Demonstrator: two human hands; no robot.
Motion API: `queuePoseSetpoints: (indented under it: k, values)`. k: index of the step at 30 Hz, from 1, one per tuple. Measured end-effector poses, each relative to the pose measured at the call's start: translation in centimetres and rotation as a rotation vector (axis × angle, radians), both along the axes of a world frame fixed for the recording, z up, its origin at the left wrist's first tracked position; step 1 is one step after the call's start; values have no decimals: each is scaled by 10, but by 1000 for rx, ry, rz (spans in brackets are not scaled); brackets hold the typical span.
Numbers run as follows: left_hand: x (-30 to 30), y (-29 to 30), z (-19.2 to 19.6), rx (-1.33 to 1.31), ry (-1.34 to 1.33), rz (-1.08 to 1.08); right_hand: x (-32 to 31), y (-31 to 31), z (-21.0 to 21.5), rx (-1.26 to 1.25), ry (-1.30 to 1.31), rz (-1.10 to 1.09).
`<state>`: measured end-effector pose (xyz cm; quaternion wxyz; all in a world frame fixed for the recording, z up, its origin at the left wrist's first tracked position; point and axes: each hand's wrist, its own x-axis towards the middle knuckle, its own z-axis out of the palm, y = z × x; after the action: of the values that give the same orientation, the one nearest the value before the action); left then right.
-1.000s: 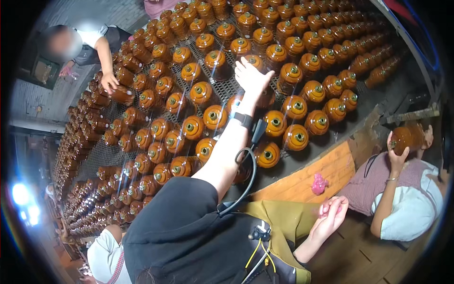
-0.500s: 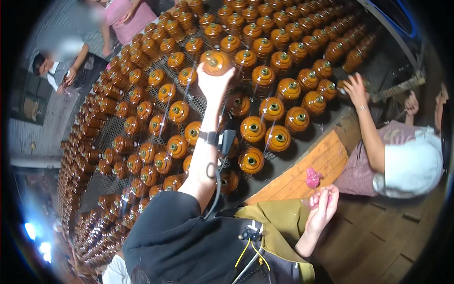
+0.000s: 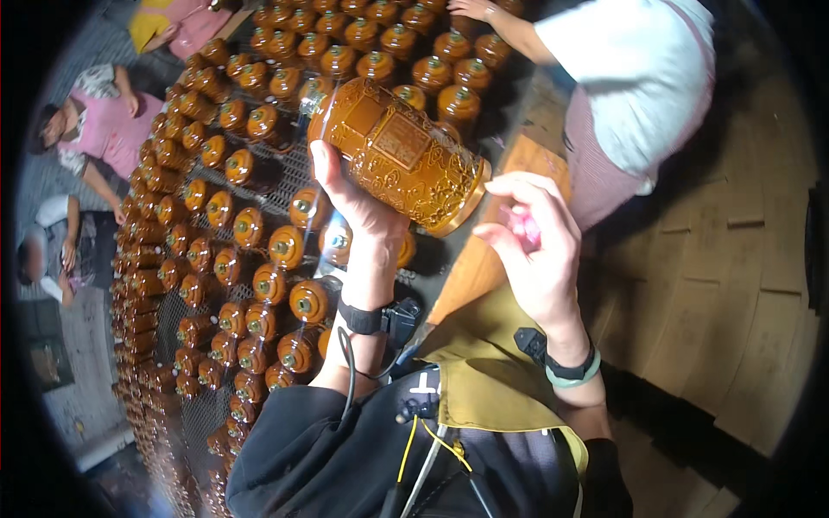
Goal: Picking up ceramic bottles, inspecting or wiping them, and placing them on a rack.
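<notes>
Swung in from over the rows, one brown glazed jar [image 3: 406, 160] now lies tilted in front of the person, its capped neck up to the left. The left hand [image 3: 367, 203] is clamped on its side, thumb in view, other fingers hidden behind. By its base the right hand [image 3: 544, 250] curls around a pink wad [image 3: 524, 230], thumb and forefinger apart; contact with the jar is unclear. It blocks part of the standing jars [image 3: 309, 300] on mesh [image 3: 289, 177]. Beyond the right hand lie a wooden board [image 3: 471, 272] and a co-worker [image 3: 635, 95] reaching toward jars.
</notes>
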<state>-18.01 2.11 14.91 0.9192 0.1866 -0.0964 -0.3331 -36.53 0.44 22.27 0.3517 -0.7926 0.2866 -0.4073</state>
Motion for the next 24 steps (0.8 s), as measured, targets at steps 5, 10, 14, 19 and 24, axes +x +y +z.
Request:
queuePoseSetpoints:
  k: [5,10,14,19,24]
  values:
    - [-36,15,14,112,-155,20,-26,9,1,-19,54,-57]
    - [-50,22,24,113,-203,24,-44,18,-9,-47,54,-108]
    - [-57,24,32,156,-192,-8,-43,24,-6,-10,-84,-128]
    - [-56,26,30,110,-302,-7,-52,24,-10,-57,-42,-117]
    - [-59,27,35,177,-324,13,-50,26,-10,-70,-95,-142]
